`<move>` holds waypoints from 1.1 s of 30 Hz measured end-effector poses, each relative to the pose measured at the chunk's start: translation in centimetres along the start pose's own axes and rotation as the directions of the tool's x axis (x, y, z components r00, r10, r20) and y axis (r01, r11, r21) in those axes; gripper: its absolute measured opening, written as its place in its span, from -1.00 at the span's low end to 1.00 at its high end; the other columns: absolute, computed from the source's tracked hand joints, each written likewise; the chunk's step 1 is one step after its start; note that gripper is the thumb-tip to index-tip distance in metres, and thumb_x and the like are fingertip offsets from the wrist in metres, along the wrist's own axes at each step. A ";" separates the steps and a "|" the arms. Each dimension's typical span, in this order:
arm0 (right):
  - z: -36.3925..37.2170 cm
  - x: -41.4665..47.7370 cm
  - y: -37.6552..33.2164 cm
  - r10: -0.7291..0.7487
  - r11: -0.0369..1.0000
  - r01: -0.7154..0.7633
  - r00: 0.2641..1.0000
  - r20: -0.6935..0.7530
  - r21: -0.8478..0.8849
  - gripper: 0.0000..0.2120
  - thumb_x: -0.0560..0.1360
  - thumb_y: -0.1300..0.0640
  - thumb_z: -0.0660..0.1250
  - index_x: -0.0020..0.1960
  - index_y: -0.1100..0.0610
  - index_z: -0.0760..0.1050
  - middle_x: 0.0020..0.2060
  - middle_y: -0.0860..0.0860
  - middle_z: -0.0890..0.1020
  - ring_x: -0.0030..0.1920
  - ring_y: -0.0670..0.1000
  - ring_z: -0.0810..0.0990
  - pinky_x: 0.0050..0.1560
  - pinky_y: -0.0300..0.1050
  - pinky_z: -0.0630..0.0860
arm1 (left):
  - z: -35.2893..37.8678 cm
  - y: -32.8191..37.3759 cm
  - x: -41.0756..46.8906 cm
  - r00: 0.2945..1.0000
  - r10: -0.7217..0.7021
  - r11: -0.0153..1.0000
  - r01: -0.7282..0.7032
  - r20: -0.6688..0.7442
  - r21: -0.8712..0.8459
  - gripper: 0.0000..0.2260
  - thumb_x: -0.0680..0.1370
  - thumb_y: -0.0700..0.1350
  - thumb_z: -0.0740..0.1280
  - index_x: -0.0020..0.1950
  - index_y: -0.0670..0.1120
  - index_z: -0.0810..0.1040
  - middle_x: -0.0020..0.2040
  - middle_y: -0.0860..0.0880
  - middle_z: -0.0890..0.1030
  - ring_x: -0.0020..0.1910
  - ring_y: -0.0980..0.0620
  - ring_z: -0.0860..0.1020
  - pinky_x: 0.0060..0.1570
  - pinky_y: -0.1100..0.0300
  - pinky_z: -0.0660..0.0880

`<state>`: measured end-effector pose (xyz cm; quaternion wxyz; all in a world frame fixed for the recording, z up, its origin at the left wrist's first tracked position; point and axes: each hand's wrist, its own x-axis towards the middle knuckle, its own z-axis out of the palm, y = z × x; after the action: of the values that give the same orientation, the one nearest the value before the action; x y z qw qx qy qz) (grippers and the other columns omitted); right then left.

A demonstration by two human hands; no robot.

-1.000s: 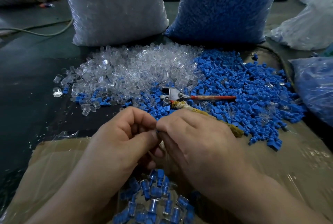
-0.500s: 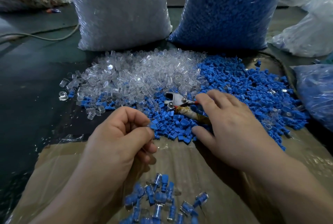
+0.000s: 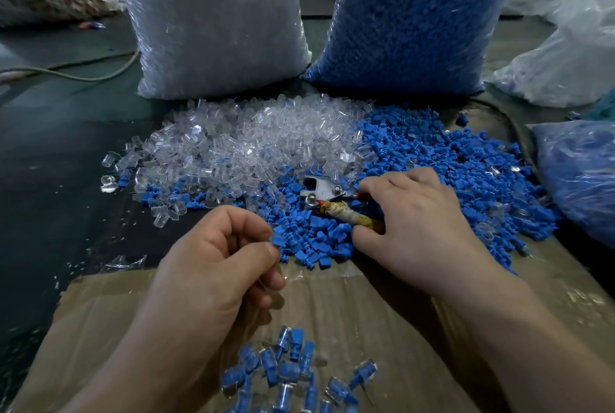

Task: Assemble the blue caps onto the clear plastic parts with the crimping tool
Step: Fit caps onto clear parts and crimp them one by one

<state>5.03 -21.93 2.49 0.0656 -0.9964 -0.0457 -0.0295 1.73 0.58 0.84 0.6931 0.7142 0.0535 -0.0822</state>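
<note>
Crimping tool [image 3: 320, 190]: silver head, taped handle, right hand [image 3: 416, 223] apparently gripping.

Clear plastic parts [image 3: 246, 143]: loose heap, centre-left of frame. Blue caps [image 3: 449, 159]: loose heap touching it on the right, the two mixed along the border. Crimping tool [image 3: 321, 191]: metal head flat on the caps at centre, tape-wrapped handle gripped by the right hand [image 3: 412, 223]. Capped pieces [image 3: 286, 369]: small cluster, bottom centre.

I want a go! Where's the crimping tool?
Head view, right of centre: the crimping tool lies on the blue caps, handles held by the right hand.
</note>
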 end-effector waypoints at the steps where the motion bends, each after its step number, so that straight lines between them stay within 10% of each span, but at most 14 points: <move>1: 0.1 0.0 -0.1 -0.003 1.000 0.003 1.000 -0.011 0.002 -0.53 0.39 -0.27 0.17 0.24 -0.13 0.38 0.06 -0.16 0.50 0.14 0.00 0.24 -0.01 -0.01 0.18 | 0.1 0.1 0.0 1.000 -0.008 1.000 0.008 -0.004 -0.008 -0.78 0.52 -0.28 0.40 -0.18 0.05 0.64 -0.33 -0.23 0.65 -0.47 -0.09 0.57 -0.48 0.20 0.51; 7: -0.3 -0.3 0.1 0.024 1.000 -0.023 0.990 -0.137 0.011 -0.55 0.43 -0.25 0.16 0.25 -0.07 0.38 -0.02 -0.09 0.44 0.03 -0.02 0.36 0.11 0.02 0.28 | 0.1 0.3 -0.1 1.000 -0.007 0.999 0.006 -0.025 -0.052 -0.78 0.52 -0.29 0.39 -0.17 0.03 0.64 -0.33 -0.24 0.64 -0.49 -0.07 0.55 -0.48 0.13 0.51; 12: -1.7 -1.6 -0.6 -0.010 0.975 0.077 0.951 -0.308 0.206 -0.61 0.50 -0.20 0.11 0.21 -0.01 0.37 -0.13 -0.09 0.41 -0.18 -0.08 0.36 -0.25 -0.21 0.26 | 0.3 0.5 -0.2 0.998 0.035 0.995 -0.040 -0.060 -0.088 -0.83 0.51 -0.27 0.39 -0.13 0.01 0.64 -0.35 -0.21 0.63 -0.49 -0.09 0.54 -0.45 0.07 0.52; 20: -2.0 -3.8 -1.4 -0.347 0.922 0.370 0.920 -0.184 0.109 -0.48 0.44 -0.17 0.17 0.27 0.09 0.52 -0.03 -0.05 0.63 -0.07 0.00 0.59 -0.14 -0.04 0.60 | -0.1 0.0 -0.1 0.979 0.175 0.983 -0.179 -0.105 -0.033 -0.82 0.54 -0.24 0.38 -0.12 0.05 0.64 -0.30 -0.13 0.65 -0.44 0.02 0.59 -0.43 0.13 0.52; 33: -2.0 -3.5 -1.2 -0.377 0.919 0.386 0.920 -0.108 0.081 -0.42 0.48 -0.26 0.13 0.32 0.06 0.52 -0.03 -0.09 0.63 -0.06 -0.04 0.58 -0.07 -0.12 0.55 | -0.1 -0.3 0.0 0.952 0.302 0.953 -0.301 -0.056 0.026 -0.90 0.43 -0.06 0.48 -0.11 0.10 0.62 -0.28 -0.11 0.66 -0.37 -0.01 0.65 -0.43 0.24 0.54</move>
<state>1.36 -21.35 4.41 0.1108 -0.9614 -0.2373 -0.0845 1.63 0.72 0.57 0.6893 0.7221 -0.0361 0.0454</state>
